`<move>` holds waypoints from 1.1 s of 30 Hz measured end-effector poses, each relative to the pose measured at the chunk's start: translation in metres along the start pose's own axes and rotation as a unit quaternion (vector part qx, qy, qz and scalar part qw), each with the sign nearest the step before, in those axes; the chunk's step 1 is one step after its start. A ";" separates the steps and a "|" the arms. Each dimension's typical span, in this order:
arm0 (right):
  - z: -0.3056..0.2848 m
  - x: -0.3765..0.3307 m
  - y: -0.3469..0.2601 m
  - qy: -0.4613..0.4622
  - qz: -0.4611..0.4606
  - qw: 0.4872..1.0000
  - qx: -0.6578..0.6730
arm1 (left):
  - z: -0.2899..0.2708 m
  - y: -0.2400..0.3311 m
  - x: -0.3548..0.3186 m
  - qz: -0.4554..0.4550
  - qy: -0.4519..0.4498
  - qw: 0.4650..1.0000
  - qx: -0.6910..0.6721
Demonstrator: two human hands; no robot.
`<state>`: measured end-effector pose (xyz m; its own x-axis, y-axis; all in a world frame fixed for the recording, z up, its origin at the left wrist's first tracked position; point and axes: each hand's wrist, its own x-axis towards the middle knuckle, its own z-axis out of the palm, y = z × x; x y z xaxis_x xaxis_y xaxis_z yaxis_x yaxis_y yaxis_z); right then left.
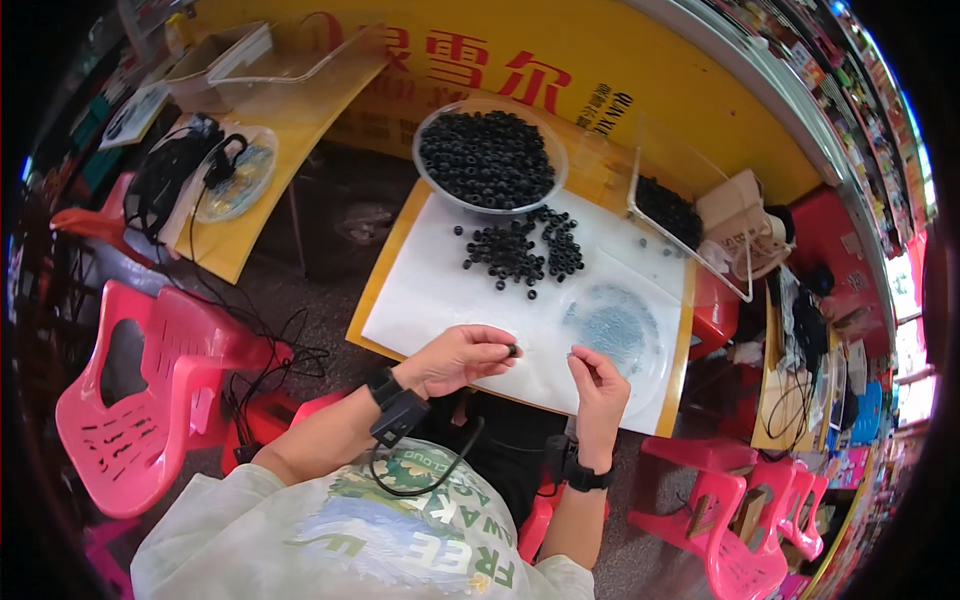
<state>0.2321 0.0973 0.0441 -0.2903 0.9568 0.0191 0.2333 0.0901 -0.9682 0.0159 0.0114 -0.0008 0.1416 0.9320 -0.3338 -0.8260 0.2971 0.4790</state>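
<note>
- While the left hand [462,357] pinches a small black bead [513,351] between thumb and forefinger, the right hand [598,385] is held apart from it to the right, thumb and forefinger drawn together; whether they grip anything is too small to tell.
- The bead sits at the left fingertips, between the two hands, over the near edge of the white-covered bench [405,310].
- Just beyond the right hand lies a clear round dish [661,360] of pale bluish bits.
- Farther out, loose black beads [505,252] spread before a full, clear bowl [559,160].
</note>
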 end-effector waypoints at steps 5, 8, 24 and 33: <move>0.042 -0.015 -0.021 -0.035 0.013 0.996 0.080 | 0.004 0.005 -0.002 -0.001 0.006 1.000 0.005; 0.056 -0.016 -0.020 -0.042 -0.028 0.998 0.046 | 0.000 0.008 -0.006 0.005 0.007 1.000 0.006; 0.081 0.001 -0.022 -0.067 -0.136 0.983 -0.099 | -0.030 -0.001 -0.005 0.061 0.064 0.994 -0.065; 0.104 0.091 0.011 0.001 -0.275 0.859 -0.431 | -0.045 0.004 -0.011 0.089 0.022 0.992 -0.092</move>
<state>0.1114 0.1563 0.0088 -0.5757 0.7038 0.4161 0.6617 0.7000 -0.2685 -0.0136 -0.0068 -0.0320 -0.0361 0.9548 -0.2950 -0.9220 0.0821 0.3784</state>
